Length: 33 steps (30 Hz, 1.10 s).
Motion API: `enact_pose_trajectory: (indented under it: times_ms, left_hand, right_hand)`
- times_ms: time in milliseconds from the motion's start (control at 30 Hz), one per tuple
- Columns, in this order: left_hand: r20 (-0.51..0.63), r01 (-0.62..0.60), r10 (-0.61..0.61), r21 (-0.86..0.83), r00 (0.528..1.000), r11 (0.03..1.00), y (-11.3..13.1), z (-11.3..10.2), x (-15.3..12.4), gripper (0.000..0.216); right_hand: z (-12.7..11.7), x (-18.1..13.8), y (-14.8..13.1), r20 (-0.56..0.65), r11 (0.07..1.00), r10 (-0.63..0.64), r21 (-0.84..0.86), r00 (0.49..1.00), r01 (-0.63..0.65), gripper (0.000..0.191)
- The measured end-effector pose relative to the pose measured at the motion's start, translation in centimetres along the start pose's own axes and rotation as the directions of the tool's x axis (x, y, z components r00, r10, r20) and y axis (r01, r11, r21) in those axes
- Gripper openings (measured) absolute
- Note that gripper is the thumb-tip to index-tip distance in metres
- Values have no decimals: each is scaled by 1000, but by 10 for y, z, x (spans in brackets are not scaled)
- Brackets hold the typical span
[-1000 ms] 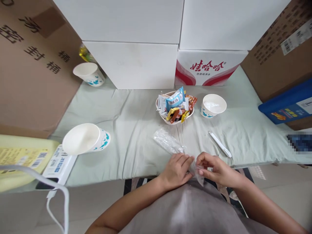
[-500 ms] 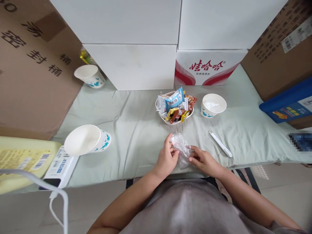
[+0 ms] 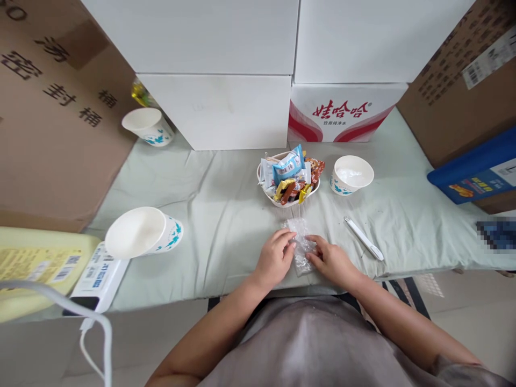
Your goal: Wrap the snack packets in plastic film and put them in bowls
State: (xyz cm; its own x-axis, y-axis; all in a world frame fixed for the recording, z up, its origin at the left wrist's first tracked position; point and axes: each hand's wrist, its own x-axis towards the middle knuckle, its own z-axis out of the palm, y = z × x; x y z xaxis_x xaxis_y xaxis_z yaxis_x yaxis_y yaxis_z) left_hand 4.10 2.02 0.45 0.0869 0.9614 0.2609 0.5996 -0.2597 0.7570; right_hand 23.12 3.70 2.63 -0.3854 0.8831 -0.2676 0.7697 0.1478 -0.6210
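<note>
A small clear plastic bag [image 3: 300,244] lies crumpled on the pale green cloth [image 3: 226,215] near the front edge. My left hand [image 3: 274,257] pinches its left side with curled fingers. My right hand [image 3: 328,259] holds its right side, fingers closed on the plastic. Just beyond the bag stands a white bowl [image 3: 288,200] piled with wrapped snacks and candies.
A paper bowl [image 3: 352,174] stands right of the snack bowl, a white pen-like tool [image 3: 364,238] beside my right hand. A tipped paper bowl [image 3: 141,232] lies at left, another [image 3: 148,126] at the back left. White boxes [image 3: 226,107] and cardboard boxes [image 3: 60,107] ring the cloth.
Both hands moved forward from the table's edge onto the cloth. The long clear bag has been gathered into a small crumpled bundle, which now rests lower on the cloth.
</note>
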Motion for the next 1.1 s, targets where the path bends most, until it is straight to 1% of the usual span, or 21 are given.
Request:
enact_pose_trajectory:
  times_ms: [133, 267, 300, 333, 367, 400, 433, 467, 500, 533, 600, 633, 667, 733, 767, 800, 833, 900, 967, 1033, 1100]
  left_hand:
    - [-66, 5, 5, 150, 998, 989, -2, 3, -4, 22]
    - [-51, -1, 17, 291, 999, 957, -4, 6, -6, 22]
    - [-41, -3, 17, 320, 999, 947, -4, 7, -6, 23]
    - [-31, -5, 17, 345, 999, 939, -4, 8, -6, 24]
    - [-22, -9, 18, 365, 1000, 931, -4, 8, -6, 25]
    - [-14, -14, 21, 382, 1000, 924, -4, 8, -6, 26]
    - [-7, -18, 23, 393, 1000, 919, -3, 8, -6, 26]
    - [-2, -21, 23, 400, 1000, 916, -2, 7, -5, 27]
    - [-5, -18, 22, 405, 1000, 914, -1, 6, -5, 28]
    - [-19, -12, 22, 412, 1000, 911, 0, 5, -4, 27]
    - [-55, -19, 47, 427, 997, 904, 4, 1, -1, 24]
    - [-50, -55, 85, 424, 995, 904, 5, -1, 2, 23]
    - [-12, -126, 143, 406, 990, 905, 6, -2, 4, 23]
    - [137, -306, 276, 331, 951, 892, 7, -3, 8, 25]
    - [207, -365, 313, 301, 927, 881, 6, -2, 10, 26]
    - [258, -387, 317, 296, 913, 873, 5, -1, 11, 27]
    - [282, -374, 290, 318, 914, 871, 3, 1, 12, 30]
    - [276, -298, 197, 395, 941, 869, 0, 4, 12, 37]
    - [272, -254, 143, 433, 952, 865, -3, 6, 10, 42]
    - [283, -249, 131, 435, 950, 866, -4, 6, 9, 45]
    - [308, -270, 146, 408, 940, 872, -4, 5, 8, 46]
  right_hand:
    - [1, 2, 1, 0, 1000, 9, 23, 1000, -9, 42]
    - [1, 3, 5, -2, 997, -3, 78, 1000, 4, 42]
    - [1, 2, 6, -36, 997, -27, 76, 999, 30, 41]
    - [-1, 1, 6, -103, 996, -64, 52, 993, 69, 38]
    - [-3, -2, 6, -192, 993, -119, 0, 974, 121, 35]
    - [-5, -4, 6, -276, 980, -197, -73, 941, 184, 33]
    - [-7, -7, 6, -323, 953, -298, -157, 898, 259, 30]
    - [-8, -11, 6, -318, 909, -406, -232, 857, 345, 29]
    - [-8, -14, 6, -260, 854, -506, -284, 822, 436, 29]
    - [-7, -17, 6, -174, 798, -583, -307, 793, 519, 29]
    - [-1, -21, 8, -27, 727, -651, -311, 759, 612, 29]
    - [3, -22, 9, 8, 720, -650, -313, 760, 619, 30]
    - [7, -23, 10, 18, 726, -639, -318, 769, 610, 31]
    - [13, -24, 12, 10, 742, -619, -323, 786, 588, 34]
    - [15, -24, 14, 6, 744, -617, -321, 787, 586, 35]
    - [16, -24, 15, 3, 743, -622, -315, 783, 591, 34]
    - [16, -23, 16, 0, 740, -630, -306, 777, 600, 33]
    - [13, -22, 21, -29, 739, -641, -294, 767, 606, 30]
    - [10, -20, 26, -78, 748, -636, -307, 768, 588, 28]
    - [7, -19, 29, -112, 748, -634, -340, 765, 570, 24]
    - [4, -20, 29, -96, 725, -655, -361, 749, 587, 19]
